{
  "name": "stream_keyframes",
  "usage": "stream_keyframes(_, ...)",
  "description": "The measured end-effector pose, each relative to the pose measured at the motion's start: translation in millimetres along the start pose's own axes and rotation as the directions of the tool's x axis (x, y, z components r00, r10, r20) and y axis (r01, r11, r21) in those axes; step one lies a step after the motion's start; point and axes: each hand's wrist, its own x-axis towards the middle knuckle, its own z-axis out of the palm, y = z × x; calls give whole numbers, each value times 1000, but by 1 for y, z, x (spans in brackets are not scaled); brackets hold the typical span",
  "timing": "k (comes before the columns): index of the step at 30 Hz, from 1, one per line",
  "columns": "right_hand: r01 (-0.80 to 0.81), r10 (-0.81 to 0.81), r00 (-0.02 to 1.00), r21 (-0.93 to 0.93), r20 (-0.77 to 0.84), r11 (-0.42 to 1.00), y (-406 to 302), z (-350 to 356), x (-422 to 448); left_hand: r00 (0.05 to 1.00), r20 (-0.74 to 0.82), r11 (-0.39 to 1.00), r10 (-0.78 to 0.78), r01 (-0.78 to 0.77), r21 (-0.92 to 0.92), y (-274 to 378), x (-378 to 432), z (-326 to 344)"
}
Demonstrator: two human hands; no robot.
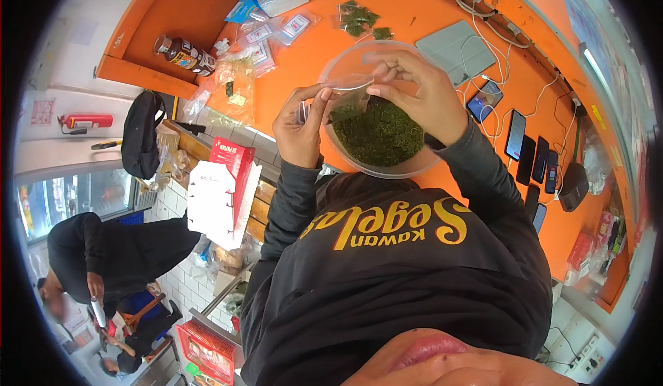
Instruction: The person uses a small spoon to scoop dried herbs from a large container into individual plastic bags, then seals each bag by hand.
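A small clear plastic bag [350, 82] with some green flakes low in it is stretched between my two hands. My left hand [302, 124] pinches one side of it between thumb and forefinger. On the other side, the thumb and fingers of my right hand [422, 88] grip its edge. Both hands are above a round translucent plastic tub [434, 164], near its rim. Inside the tub lies a heap of dark green shredded flakes [386, 135], partly hidden by the bag and my hands. Just beyond the tub are filled packets of green flakes [356, 18].
Empty-looking labelled bags [257, 34] and a dark bottle [185, 54] are at the left of the orange table [311, 44]. A grey tablet case [456, 52], several phones [516, 135] and white cables lie right. Red and white cartons [212, 197] stand left; people [119, 261] are beyond.
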Motion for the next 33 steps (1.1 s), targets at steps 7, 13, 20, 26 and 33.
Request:
stream_keyframes(7,56,-53,998,-59,42,997,4,0,1,996,-23,991,91,-88,105,0,-2,1)
stream_keyframes(13,100,-91,990,-80,104,992,-1,7,-7,998,20,997,61,-61,41,-5,-7,-1)
stream_keyframes(20,154,-144,981,-72,131,985,0,11,-6,984,171,995,40,-55,83,7,-9,0)
stream_keyframes(26,244,-208,966,-283,152,928,-5,6,12,981,163,993,-101,110,-48,-5,-5,-3)
stream_keyframes(33,406,-556,827,-600,-81,690,-7,3,45,960,158,745,-233,280,-605,-25,6,-10)
